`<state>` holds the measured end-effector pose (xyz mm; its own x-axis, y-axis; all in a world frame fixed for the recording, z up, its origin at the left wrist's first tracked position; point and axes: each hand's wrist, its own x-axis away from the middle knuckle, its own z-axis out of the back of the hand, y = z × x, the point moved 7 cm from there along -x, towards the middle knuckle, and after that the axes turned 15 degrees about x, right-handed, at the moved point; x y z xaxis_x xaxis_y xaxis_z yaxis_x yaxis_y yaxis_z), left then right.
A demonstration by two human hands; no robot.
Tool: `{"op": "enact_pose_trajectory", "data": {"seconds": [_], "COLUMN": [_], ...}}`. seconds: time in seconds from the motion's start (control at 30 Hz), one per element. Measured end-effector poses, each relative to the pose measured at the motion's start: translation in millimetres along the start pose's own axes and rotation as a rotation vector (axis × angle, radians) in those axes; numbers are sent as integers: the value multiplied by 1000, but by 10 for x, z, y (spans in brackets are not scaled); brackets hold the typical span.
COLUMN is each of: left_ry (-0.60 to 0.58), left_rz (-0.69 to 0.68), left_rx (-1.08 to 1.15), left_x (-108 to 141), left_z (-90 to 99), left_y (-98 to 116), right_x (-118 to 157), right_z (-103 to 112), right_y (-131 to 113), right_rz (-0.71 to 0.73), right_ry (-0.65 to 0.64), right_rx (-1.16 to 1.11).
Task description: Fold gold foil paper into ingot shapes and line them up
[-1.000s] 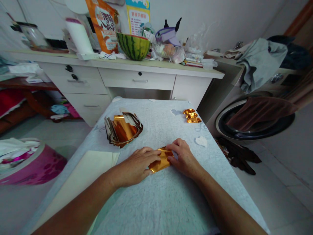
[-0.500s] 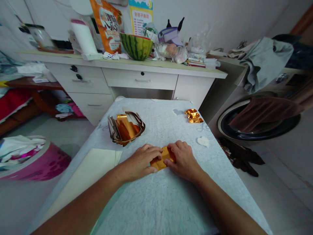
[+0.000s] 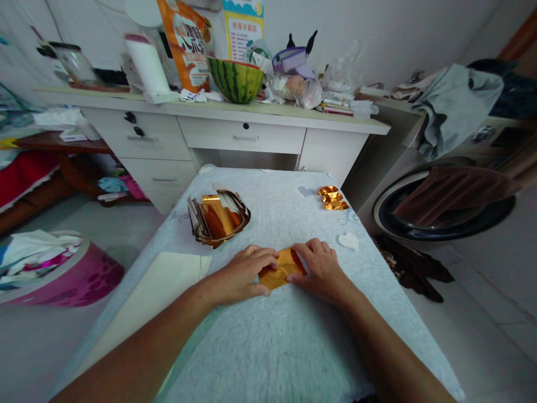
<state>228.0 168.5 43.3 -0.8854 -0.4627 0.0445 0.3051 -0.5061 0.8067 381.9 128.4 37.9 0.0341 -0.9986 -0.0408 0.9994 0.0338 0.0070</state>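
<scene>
Foil sheet (image 3: 280, 268) between left hand (image 3: 246, 275) and right hand (image 3: 322, 270), fingers of both gripping its ends.

The room is dimly and coolly lit, the light's source out of view. Soft shadow lies on the tablecloth (image 3: 251, 347) beside the right forearm (image 3: 381, 341). Glints dot the folded gold foil pieces (image 3: 333, 197). Wide-angle distortion stretches the pink bin (image 3: 90, 271) at left; the poster's (image 3: 244, 34) small print is blurred.
</scene>
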Motion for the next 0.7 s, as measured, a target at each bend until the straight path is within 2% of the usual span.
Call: {"op": "enact_pose_trajectory", "data": {"seconds": [0.17,0.33,0.43,0.5,0.6,0.7], "left_ry": [-4,-8,13,43,76,87], "left_rz": [15,-2,-20,-21,-29,-45], "left_rx": [-10,-11,-16,-26,-53,-71], "left_x": [1,18,29,27,14,4], "left_z": [7,9,2,0,-4,-7], "left_y": [19,39,65,77,92,102], "right_x": [-2,-3,5,25,60,77], "right_z": [-13,37,153,223,234,208], "right_y": [303,352,247,101,-108,-208], "right_rz": [-49,-36,33,133,255,311], "right_ry": [-74,-42,40,62,11,-11], "right_rx": [-69,-133,-230,-304,-310,-274]}}
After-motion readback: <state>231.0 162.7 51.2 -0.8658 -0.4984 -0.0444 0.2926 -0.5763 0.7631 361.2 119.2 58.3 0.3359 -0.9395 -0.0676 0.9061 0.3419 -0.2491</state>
